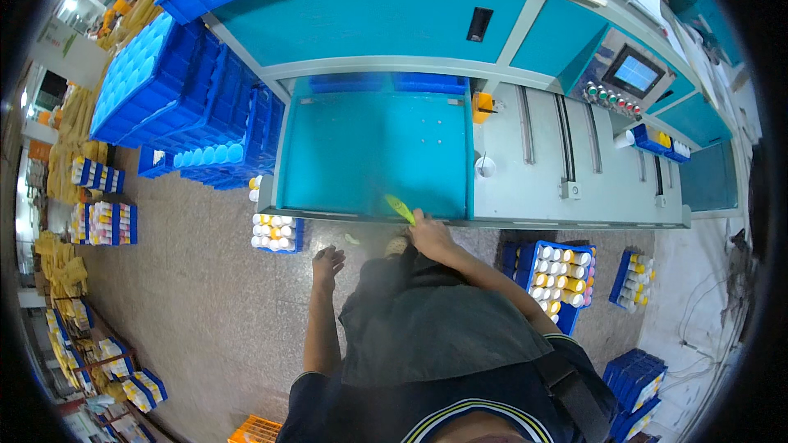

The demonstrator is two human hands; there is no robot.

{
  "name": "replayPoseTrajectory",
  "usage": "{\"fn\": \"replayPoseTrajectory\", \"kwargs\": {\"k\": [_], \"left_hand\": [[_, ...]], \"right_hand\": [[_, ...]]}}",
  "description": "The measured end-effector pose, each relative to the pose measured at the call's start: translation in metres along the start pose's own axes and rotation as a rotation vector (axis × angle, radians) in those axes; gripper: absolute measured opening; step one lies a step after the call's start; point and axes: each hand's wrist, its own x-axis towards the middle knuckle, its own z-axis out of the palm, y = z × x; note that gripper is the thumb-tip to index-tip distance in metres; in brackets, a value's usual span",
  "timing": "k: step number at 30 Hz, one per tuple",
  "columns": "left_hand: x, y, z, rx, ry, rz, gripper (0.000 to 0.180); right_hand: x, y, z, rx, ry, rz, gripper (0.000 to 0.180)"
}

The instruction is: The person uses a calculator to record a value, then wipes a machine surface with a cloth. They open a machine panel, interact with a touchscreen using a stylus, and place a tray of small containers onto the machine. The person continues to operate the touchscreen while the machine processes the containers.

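My right hand (pixel 431 237) is closed around a slim yellow-green tool (pixel 400 208), which slants up and left over the front edge of the turquoise bench top (pixel 369 160). Its exact kind is hard to make out. My left hand (pixel 328 260) hangs over the floor, left of my body and short of the bench. Its fingers are loosely bent and apart, with nothing visible in them. A white cup (pixel 485 166) with a thin stick in it stands on the pale right part of the bench. Behind that cup is an orange holder (pixel 483 107).
Blue crates (pixel 164 74) stack high at the left of the bench. A control panel (pixel 628 74) with a screen and buttons sits at the right. Crates of white and yellow bottles stand below the bench, one left (pixel 277 232) and one right (pixel 561 279). An orange crate (pixel 256 429) lies behind me.
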Motion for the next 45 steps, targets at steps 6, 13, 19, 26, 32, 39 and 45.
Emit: {"fn": "replayPoseTrajectory", "kwargs": {"k": [6,13,19,26,32,39,45], "left_hand": [[0.004,-0.008,0.005,0.033,-0.032,-0.012,0.039],[0.009,-0.011,0.019,0.07,-0.1,-0.016,0.038],[0.015,-0.002,0.03,0.087,-0.137,0.008,0.039],[0.01,0.002,0.034,0.121,-0.136,0.014,0.04],[0.029,0.005,0.035,0.142,-0.156,0.02,0.038],[0.073,0.06,0.082,0.375,-0.274,0.244,0.019],[0.095,0.157,0.199,0.671,-0.222,0.669,0.03]], "right_hand": [[-0.033,0.032,-0.022,-0.04,-0.296,0.16,0.054],[-0.041,0.035,0.007,0.018,-0.171,0.169,0.059],[-0.019,0.028,0.009,0.074,-0.078,0.115,0.034],[-0.017,0.028,-0.002,-0.037,0.099,0.16,0.029],[-0.085,0.066,-0.024,0.017,-0.021,0.164,0.031],[-0.136,0.109,-0.012,-0.143,0.037,0.273,0.035],[-0.127,0.125,0.002,-0.099,0.328,0.209,0.039]]}}
